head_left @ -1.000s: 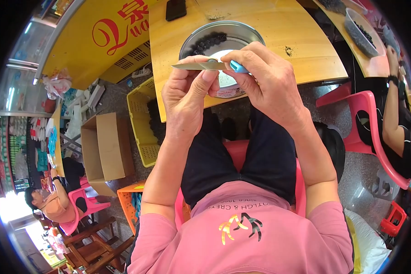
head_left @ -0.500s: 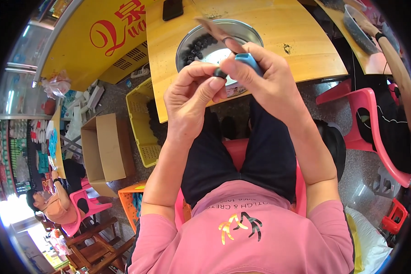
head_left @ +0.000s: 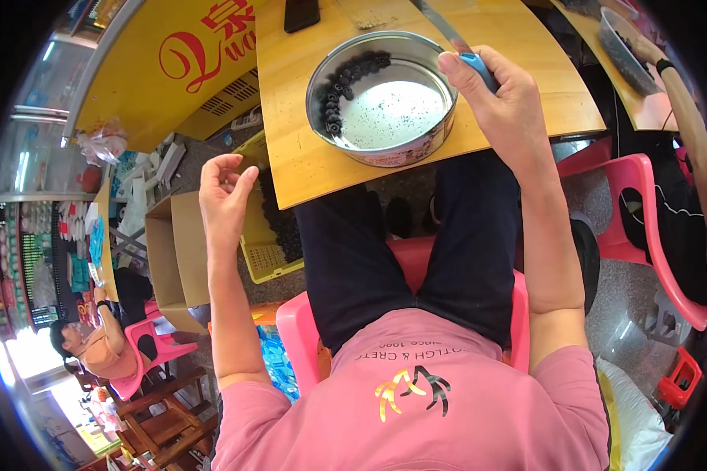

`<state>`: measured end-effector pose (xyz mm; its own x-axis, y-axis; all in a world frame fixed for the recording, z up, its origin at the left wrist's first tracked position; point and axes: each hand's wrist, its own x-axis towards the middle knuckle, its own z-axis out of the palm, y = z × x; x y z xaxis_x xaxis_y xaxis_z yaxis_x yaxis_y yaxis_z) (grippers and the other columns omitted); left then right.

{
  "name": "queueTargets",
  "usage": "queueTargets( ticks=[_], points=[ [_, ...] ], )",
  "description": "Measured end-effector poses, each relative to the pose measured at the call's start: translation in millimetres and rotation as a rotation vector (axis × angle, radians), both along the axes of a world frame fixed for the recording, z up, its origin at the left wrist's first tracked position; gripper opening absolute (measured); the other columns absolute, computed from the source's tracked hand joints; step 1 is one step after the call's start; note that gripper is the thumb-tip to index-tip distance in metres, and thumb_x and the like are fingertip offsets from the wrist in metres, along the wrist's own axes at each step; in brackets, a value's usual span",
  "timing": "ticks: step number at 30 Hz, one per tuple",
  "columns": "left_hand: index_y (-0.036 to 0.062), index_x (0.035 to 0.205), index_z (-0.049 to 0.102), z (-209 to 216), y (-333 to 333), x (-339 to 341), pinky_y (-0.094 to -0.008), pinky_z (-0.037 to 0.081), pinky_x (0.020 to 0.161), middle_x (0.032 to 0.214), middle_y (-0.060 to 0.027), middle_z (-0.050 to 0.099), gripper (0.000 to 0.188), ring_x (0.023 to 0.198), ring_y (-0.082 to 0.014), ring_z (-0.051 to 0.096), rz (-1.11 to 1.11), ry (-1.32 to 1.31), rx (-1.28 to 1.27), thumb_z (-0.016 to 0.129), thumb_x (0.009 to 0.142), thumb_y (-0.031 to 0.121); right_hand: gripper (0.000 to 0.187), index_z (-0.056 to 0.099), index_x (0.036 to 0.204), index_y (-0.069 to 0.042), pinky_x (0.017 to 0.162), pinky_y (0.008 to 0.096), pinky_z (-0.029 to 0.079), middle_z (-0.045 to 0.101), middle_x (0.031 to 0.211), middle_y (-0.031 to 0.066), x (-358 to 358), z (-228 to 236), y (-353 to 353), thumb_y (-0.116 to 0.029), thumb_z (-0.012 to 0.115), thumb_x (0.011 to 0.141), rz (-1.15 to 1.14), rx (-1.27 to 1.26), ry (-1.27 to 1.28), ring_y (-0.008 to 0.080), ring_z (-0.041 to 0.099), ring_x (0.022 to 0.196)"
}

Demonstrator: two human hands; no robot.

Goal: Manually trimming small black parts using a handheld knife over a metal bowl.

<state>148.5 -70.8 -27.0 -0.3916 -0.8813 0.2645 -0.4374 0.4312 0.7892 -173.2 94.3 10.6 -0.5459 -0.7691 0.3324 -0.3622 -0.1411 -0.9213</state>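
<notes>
Fingers (head_left: pixel 226 163) of your left hand (head_left: pixel 222 200) bend loosely, with the thumb standing apart and a gap between. That hand shows in front of the yellow crate (head_left: pixel 265 265), whose near-left part it hides; dark contents fill the crate's right side. Next to the right, the round metal tin (head_left: pixel 404 114) sits upright on the counter (head_left: pixel 558 98), near the edge facing you. Dark round pieces (head_left: pixel 335 98) lie in an arc along its left and far wall, and specks dot its bottom. Farther right, your right hand (head_left: pixel 512 102) is closed around the blue handle of the knife (head_left: pixel 451 33), raised beside the tin's right rim. Its long axis slants: handle end toward your palm at lower right, blade running up and left, away from you, until the view's top edge cuts it; you cannot see the tip. Your right thumb overlaps the rim in this view, and you cannot tell whether they touch.

Around you, from the left: a person in an orange top (head_left: pixel 106 345) sits on a pink chair, a cardboard box (head_left: pixel 188 243) stands beside the crate, a phone (head_left: pixel 302 14) lies beyond the tin, and a co-worker's arm (head_left: pixel 687 125) reaches into a bowl (head_left: pixel 614 43).
</notes>
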Motion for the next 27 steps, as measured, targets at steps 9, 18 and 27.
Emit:
queueTargets(
  ticks=[9, 18, 27],
  points=[
    [-0.0001, 0.097, 0.062, 55, 5, -131, -0.0384, 0.049, 0.073, 0.093, -0.0139, 0.064, 0.013, 0.085, -0.0285, 0.065, -0.653, -0.497, -0.434, 0.060, 0.088, 0.010, 0.034, 0.064, 0.097, 0.004, 0.059, 0.0255, 0.040, 0.051, 0.068, 0.0008, -7, -22, -10, -0.029, 0.066, 0.091, -0.016, 0.033, 0.233, 0.0079, 0.045, 0.064],
    [0.0031, 0.097, 0.063, 15, -25, -193, -0.0439, 0.048, 0.078, 0.093, -0.0162, 0.064, 0.020, 0.089, -0.0345, 0.062, -0.608, -1.093, -0.630, 0.063, 0.080, 0.012, 0.031, 0.065, 0.095, 0.002, 0.057, 0.0305, 0.042, 0.054, 0.064, 0.0096, -15, -25, -9, -0.029, 0.066, 0.090, -0.058, 0.145, 0.368, 0.0141, 0.049, 0.060],
    [-0.0006, 0.111, 0.062, 46, 39, -166, -0.0204, 0.046, 0.065, 0.086, -0.0024, 0.065, 0.023, 0.076, -0.0071, 0.059, -0.664, 0.302, 0.358, 0.066, 0.089, 0.005, 0.029, 0.068, 0.092, 0.000, 0.064, 0.0247, 0.041, 0.060, 0.075, -0.0004, -3, -2, 1, -0.029, 0.067, 0.091, 0.203, -0.029, -0.173, 0.0059, 0.051, 0.073]
  ],
)
